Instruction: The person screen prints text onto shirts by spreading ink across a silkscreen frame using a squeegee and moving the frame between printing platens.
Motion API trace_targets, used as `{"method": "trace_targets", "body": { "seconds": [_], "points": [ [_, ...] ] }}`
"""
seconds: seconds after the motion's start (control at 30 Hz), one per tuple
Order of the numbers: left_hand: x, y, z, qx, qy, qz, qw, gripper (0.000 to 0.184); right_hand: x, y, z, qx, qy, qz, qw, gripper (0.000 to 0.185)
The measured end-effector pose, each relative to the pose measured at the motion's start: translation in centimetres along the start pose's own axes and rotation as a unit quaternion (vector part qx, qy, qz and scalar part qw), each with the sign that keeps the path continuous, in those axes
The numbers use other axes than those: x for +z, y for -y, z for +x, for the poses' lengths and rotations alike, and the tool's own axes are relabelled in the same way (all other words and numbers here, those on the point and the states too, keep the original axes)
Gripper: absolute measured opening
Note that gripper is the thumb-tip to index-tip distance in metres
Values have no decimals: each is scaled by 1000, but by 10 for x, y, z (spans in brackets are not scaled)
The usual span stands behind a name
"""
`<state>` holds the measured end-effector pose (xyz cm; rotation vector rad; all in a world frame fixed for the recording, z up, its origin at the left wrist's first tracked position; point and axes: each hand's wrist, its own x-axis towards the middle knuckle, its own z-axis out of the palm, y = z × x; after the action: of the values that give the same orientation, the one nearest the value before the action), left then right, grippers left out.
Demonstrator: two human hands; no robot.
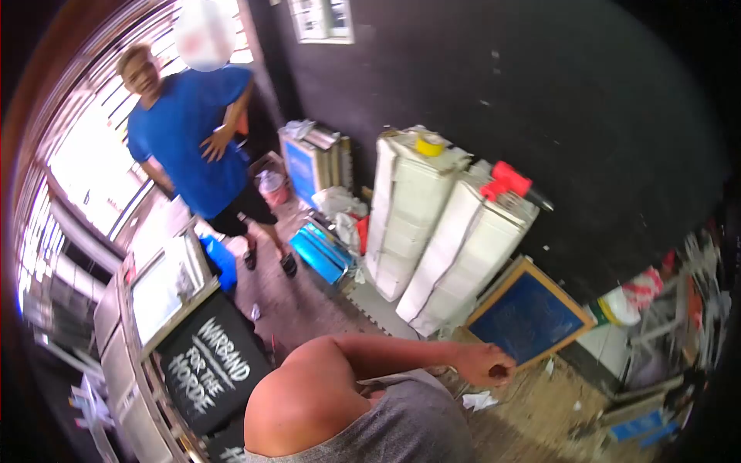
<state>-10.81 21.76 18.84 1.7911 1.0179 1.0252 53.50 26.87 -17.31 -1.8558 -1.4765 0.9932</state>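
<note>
My left hand [486,366], its fingers curled closed, is at the end of my bent arm, which crosses in front of my grey shirt. A dark hollow shows between the fingers; whether anything is inside I cannot make out. Just behind this hand in the view is the lower edge of a wood-framed dark blue board [527,312], leaning near the wall; touching or apart, I cannot tell. Scraps of white paper [480,400] lie on the floor below the hand. My right hand is out of view.
Two tall white blocks [417,208] stand by the dark wall, topped with yellow tape [429,144] and a red tool [505,181]. A person in a blue shirt [189,139] stands back left. A black lettered board [208,363] is at left; frames and debris [671,316] crowd the right.
</note>
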Motion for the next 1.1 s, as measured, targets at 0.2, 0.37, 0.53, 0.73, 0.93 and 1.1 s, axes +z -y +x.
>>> {"method": "trace_targets", "body": {
  "seconds": [0.2,0.37,0.53,0.73,0.93,1.1],
  "points": [
    [-99,-66,-16,85,-151,-25,984,18,205,222,71,-42,223,-17,974,26],
    [-124,-46,-27,98,-187,-169,963,30,298,315,58,-74,355,-40,931,24],
    [-174,-73,-34,107,-264,-372,883,52,314,330,65,-53,388,-69,917,23],
    [-172,-123,-1,191,-123,-251,941,46,279,294,116,-25,376,-94,921,22],
    [-63,-200,131,392,-13,-125,911,35,161,197,187,-12,322,-66,944,22],
    [93,-232,268,365,122,-263,885,42,5,73,204,53,193,-33,979,22]
  ]
}}
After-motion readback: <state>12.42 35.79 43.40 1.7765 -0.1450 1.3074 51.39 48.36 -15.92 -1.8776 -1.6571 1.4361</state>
